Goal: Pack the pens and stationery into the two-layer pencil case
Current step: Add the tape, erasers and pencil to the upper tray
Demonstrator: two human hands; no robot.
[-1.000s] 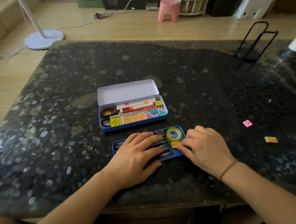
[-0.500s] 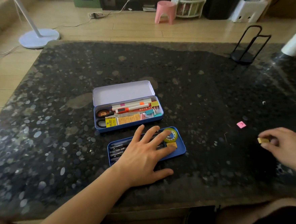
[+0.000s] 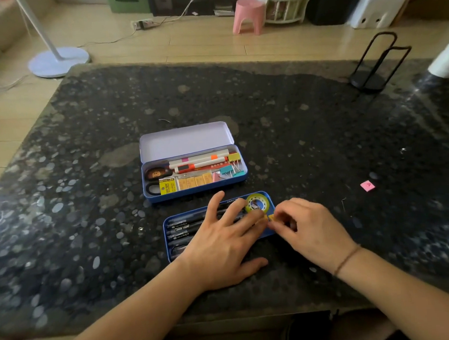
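The left hand [image 3: 220, 245] lies flat, fingers spread, on the pens [image 3: 185, 227] in the blue tray [image 3: 167, 243] on the counter [image 3: 322, 141]; the right hand [image 3: 306, 229] pinches a small yellow eraser [image 3: 271, 217] at the tray's right end

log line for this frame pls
left hand flat on black pens in blue metal tray | right hand pinching small orange block at tray | pink eraser still out

An open blue metal pencil case [image 3: 193, 190] with its pale lilac lid raised holds scissors, white markers, binder clips and yellow erasers. Just in front lies its blue inner tray [image 3: 167, 237], carrying black pens [image 3: 185, 227] and a yellow tape roll [image 3: 257, 204].
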